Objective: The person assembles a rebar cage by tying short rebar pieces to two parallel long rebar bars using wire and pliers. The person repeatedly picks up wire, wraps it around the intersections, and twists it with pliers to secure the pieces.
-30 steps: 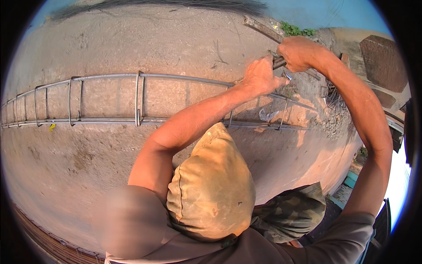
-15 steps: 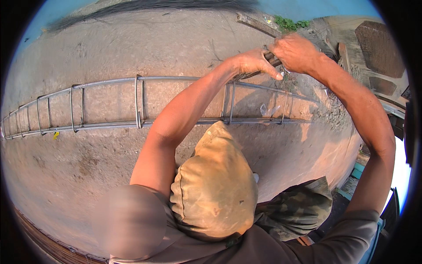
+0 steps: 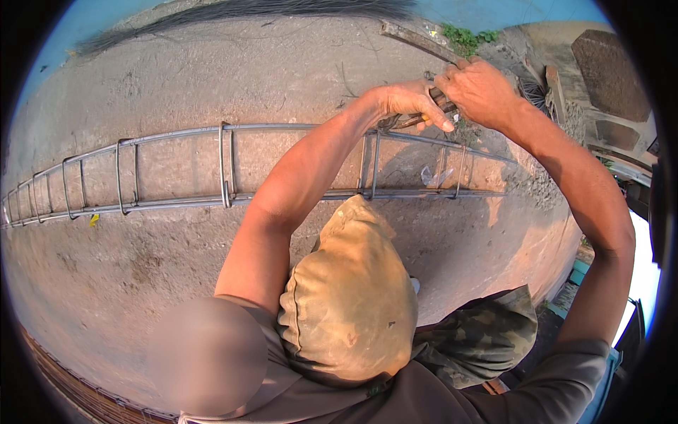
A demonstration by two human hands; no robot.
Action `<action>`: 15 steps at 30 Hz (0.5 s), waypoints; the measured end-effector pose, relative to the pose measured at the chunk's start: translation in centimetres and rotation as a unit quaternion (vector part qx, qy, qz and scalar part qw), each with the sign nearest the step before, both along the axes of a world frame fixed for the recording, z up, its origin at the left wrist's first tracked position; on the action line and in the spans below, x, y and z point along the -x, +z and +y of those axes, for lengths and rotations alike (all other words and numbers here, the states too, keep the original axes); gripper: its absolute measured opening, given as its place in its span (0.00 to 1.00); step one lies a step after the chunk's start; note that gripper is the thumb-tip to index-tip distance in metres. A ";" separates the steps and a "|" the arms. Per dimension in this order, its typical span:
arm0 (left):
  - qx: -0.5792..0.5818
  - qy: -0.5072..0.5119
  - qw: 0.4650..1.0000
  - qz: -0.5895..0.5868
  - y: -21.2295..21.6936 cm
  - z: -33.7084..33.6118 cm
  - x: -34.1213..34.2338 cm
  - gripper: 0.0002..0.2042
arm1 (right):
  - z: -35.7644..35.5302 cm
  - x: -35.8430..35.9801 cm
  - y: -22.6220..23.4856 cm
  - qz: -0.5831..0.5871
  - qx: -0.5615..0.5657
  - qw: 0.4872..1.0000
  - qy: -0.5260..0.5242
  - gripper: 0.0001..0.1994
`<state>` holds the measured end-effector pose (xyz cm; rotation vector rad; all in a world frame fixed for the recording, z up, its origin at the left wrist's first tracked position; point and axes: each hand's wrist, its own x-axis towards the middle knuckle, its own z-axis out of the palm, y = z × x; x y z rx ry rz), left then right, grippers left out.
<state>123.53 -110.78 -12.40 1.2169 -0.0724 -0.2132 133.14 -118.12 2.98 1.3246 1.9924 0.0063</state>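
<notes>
An outdoor work yard for steel reinforcement, by the look of it: a long cage (image 3: 223,166) of bars and square ties lies low over bare, dusty ground (image 3: 162,92), dark wires (image 3: 261,10) are heaped beyond, brown rods (image 3: 92,392) line the near edge, and sunlight falls across rubble (image 3: 547,187) and green plants (image 3: 466,39).

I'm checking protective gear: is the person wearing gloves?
No, the left hand and right hand both show bare skin from wrist to knuckles.
</notes>
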 end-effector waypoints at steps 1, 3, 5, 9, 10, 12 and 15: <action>-0.059 0.059 0.996 -0.013 -0.2 -0.8 0.2 0.20 | 0.3 -0.7 -0.4 -0.020 0.082 0.993 -0.085 0.10; -0.174 0.169 0.969 -0.047 0.1 -2.7 0.7 0.23 | 2.3 0.6 1.5 -0.008 0.262 0.879 -0.398 0.15; -0.187 0.110 0.976 -0.006 0.8 -3.4 0.8 0.26 | 2.9 0.4 2.1 0.011 0.349 0.727 -0.592 0.24; -0.116 -0.053 0.992 0.006 0.3 -1.7 0.7 0.25 | -1.5 1.5 2.3 0.065 0.177 0.928 -0.322 0.26; -0.081 -0.101 0.991 -0.009 0.4 -1.4 0.4 0.24 | -2.3 1.7 2.5 0.065 0.179 0.923 -0.334 0.24; -0.148 -0.048 0.987 -0.050 0.2 -1.4 0.2 0.25 | -3.9 1.7 2.8 0.066 0.181 0.914 -0.358 0.21; -0.241 0.223 0.933 -0.149 2.6 -2.7 2.2 0.28 | -8.7 1.8 2.7 0.210 0.220 0.718 -0.626 0.15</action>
